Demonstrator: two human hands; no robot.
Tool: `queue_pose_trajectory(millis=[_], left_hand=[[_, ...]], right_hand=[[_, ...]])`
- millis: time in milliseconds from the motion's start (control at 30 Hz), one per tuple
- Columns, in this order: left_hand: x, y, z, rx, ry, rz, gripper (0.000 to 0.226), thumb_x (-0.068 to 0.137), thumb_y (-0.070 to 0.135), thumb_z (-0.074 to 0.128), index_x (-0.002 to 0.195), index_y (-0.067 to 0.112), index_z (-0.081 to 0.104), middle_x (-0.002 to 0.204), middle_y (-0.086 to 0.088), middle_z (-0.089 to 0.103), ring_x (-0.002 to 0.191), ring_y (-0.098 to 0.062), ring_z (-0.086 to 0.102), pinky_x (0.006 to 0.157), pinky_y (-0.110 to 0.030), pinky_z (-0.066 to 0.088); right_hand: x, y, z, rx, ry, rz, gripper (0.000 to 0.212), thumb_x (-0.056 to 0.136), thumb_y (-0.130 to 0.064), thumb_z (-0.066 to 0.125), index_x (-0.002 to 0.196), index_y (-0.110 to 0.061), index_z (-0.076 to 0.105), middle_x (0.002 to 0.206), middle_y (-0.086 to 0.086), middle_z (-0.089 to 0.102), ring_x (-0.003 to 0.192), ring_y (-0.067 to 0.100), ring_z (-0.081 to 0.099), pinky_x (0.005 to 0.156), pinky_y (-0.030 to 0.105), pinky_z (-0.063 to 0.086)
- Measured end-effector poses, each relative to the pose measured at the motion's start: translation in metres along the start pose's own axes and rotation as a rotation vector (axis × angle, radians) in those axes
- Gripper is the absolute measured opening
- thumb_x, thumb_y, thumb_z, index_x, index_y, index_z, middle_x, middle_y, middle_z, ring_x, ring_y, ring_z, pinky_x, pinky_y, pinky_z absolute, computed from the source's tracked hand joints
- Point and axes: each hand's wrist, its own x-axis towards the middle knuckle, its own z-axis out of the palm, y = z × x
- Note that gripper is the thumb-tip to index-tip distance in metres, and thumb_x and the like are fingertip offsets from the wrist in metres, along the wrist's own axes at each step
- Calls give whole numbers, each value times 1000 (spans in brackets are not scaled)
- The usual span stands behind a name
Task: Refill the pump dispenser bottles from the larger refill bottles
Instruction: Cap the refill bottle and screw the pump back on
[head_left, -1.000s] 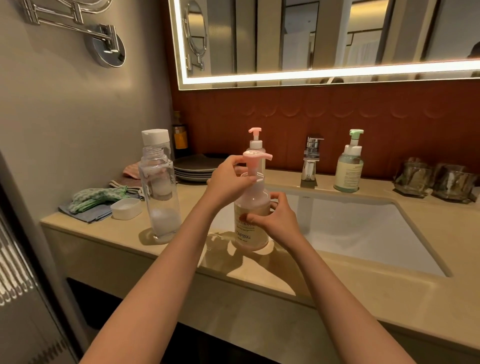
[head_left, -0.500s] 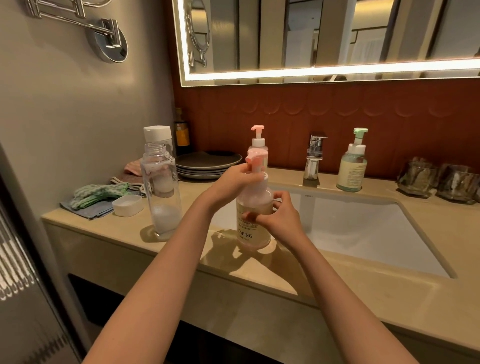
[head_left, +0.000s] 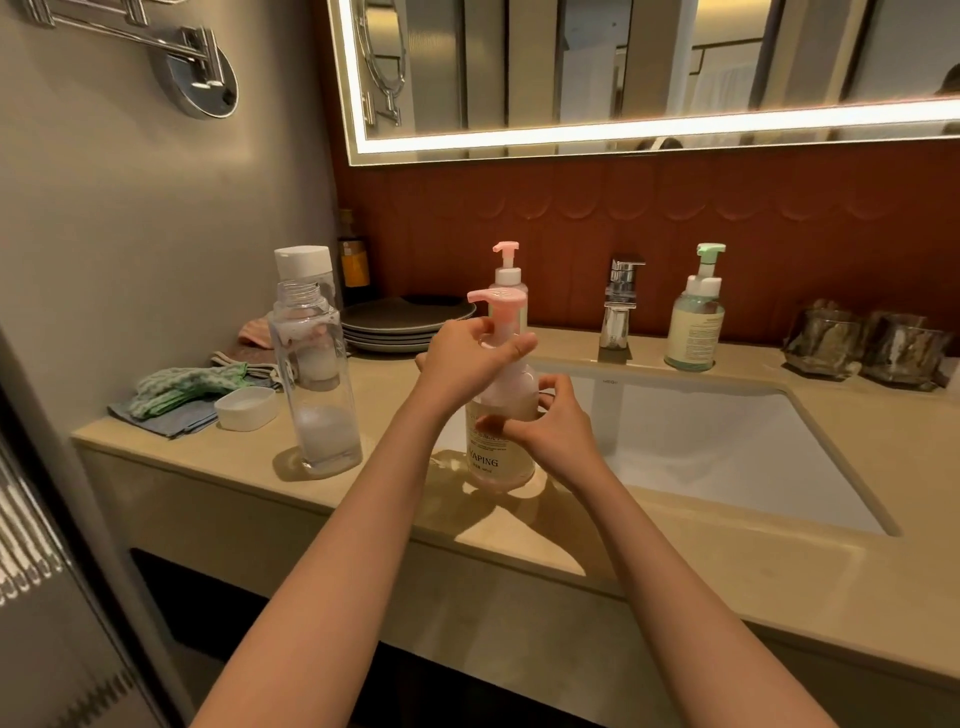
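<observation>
Clear pink-headed plastic pump bottle (head_left: 501, 457) upright on beige counter (head_left: 675, 561), left of sink (head_left: 727, 452): left grip (head_left: 467, 358) encircles its collar, right grip (head_left: 553, 423) clasps the body; probably light, rigid, slippery.

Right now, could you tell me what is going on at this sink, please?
A person is working on the front pink bottle, which stands on the counter left of the sink. The left hand grips its pump neck and the right hand holds its body. Whether the pump is going on or coming off, I cannot tell. A clear bottle with a little liquid stands to the left; a second pink bottle and a green one stand by the wall.
</observation>
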Motion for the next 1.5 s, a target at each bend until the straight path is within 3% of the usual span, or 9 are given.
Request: queue_pose_trajectory(millis=[167,400,567,733,967,1033,1133,1333,1500], left_hand=[[5,-6,-8,-200,-55,-20,54,90,15,57,140,13,37,135,-7,50,123,-20,46,91,-29,34],[-1,-8,0,34,130,81,48,79,34,70,121,14,59,120,-2,61,103,-14,53,94,-39,44],[-1,-7,-19,-54,-137,117,45,90,13,58,133,11,46,129,-3,54,119,-17,49,91,-27,37],[4,-9,-6,117,-11,105,53,81,44,65,127,19,54,126,-1,52,117,-20,47,100,-41,38],[6,-2,-32,-24,-308,145,44,91,6,54,133,15,45,114,6,55,107,-8,51,94,-26,41],[7,-1,-28,-58,-357,117,47,91,13,55,135,18,40,120,5,49,110,-9,47,96,-27,38],[8,-3,-21,51,-204,134,50,87,32,60,132,16,46,123,1,47,108,-13,45,91,-30,40],[11,0,-27,18,-271,196,34,87,16,61,120,11,55,100,10,59,92,-1,54,71,-8,43],[13,1,-33,4,-345,214,25,87,8,60,111,11,58,100,6,61,91,1,57,74,-7,45]], right_hand=[[0,0,0,-23,12,-20,65,69,-27,80,117,-23,35,133,5,51,117,22,52,91,33,46],[-1,0,-1,-7,-1,-6,62,71,-24,79,114,-24,35,133,6,51,118,23,52,92,33,46],[0,0,-2,12,-32,-20,67,69,-26,81,120,-20,37,133,5,51,117,23,52,92,33,46],[0,2,-3,2,-28,-21,61,70,-23,80,112,-24,36,132,6,52,116,23,53,90,32,46],[0,-1,-5,26,-80,-29,66,68,-26,81,118,-21,38,131,4,51,115,20,52,87,28,46],[0,0,-5,27,-68,-30,64,70,-23,80,119,-20,39,131,4,52,115,20,52,89,30,47],[-1,0,-4,16,-63,-30,62,71,-19,79,118,-20,39,132,5,52,116,22,52,90,32,47],[-1,-1,-4,4,-63,-37,65,70,-24,79,121,-19,39,132,4,51,116,21,53,88,29,46],[1,-2,-7,-51,-58,-36,67,65,-32,82,116,-21,40,130,3,52,116,21,52,90,31,47]])
